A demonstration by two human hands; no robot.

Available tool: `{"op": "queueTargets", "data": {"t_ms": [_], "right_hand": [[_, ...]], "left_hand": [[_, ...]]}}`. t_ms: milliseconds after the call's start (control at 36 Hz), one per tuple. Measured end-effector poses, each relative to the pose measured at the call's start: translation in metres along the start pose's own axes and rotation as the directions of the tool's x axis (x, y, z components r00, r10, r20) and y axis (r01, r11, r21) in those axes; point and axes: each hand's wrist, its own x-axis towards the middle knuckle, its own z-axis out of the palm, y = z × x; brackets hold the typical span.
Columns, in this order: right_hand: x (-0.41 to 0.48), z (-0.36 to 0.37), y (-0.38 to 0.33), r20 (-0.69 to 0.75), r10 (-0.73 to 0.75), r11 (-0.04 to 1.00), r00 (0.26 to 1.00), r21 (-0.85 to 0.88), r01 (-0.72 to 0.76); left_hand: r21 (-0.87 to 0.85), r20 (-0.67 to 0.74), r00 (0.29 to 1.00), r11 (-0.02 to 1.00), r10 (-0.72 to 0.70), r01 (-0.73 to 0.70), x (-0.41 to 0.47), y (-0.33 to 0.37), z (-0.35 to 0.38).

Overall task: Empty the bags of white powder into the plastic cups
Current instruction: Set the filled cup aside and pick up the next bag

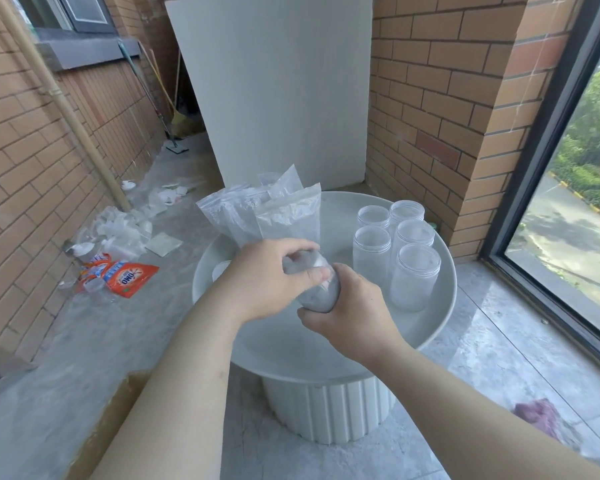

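Both hands meet over the middle of a round white table point(326, 358). My right hand point(354, 313) wraps around a clear plastic cup point(317, 289) that is tilted toward me. My left hand point(267, 282) is closed over the cup's top and around the bunched necks of several clear bags of white powder point(284, 220), which fan upward behind the hands. Several empty clear plastic cups point(414, 275) stand upright in a cluster on the table's right side.
A small white lid-like object point(221, 270) lies on the table left of my left hand. On the floor at left lie an orange detergent pouch point(129, 277) and scattered plastic litter point(118, 230). A white board point(278, 91) stands behind the table; a window point(575, 188) is at right.
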Motion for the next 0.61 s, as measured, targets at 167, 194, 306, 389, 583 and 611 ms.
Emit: {"op": "queueTargets", "data": {"t_ms": [167,194,306,389,583,611], "right_hand": [[0.001,-0.006,-0.002,0.058,0.066,0.997,0.996,0.037,-0.068],[0.0,-0.005,-0.002,0.067,0.075,0.996,0.995,0.04,-0.078],[0.0,-0.006,-0.001,0.057,0.093,0.995,0.994,0.039,-0.095],[0.003,-0.014,-0.007,0.018,0.114,0.987,0.993,0.11,-0.116],[0.016,-0.065,-0.033,-0.206,0.069,0.973,0.976,0.228,-0.021],[0.019,-0.075,-0.033,-0.257,0.067,0.973,0.964,0.232,-0.006]], "left_hand": [[-0.174,0.081,0.987,0.977,0.139,-0.123,0.001,-0.011,-0.004],[-0.17,0.095,0.984,0.977,0.149,-0.131,0.001,-0.011,-0.004],[-0.199,0.101,0.978,0.967,0.183,-0.16,0.003,-0.012,-0.001],[-0.316,-0.017,0.979,0.928,0.201,-0.196,0.005,-0.007,0.003],[-0.516,-0.291,0.957,0.843,-0.005,-0.152,0.026,0.01,0.024],[-0.528,-0.298,0.954,0.839,-0.038,-0.131,0.03,0.011,0.031]]}}
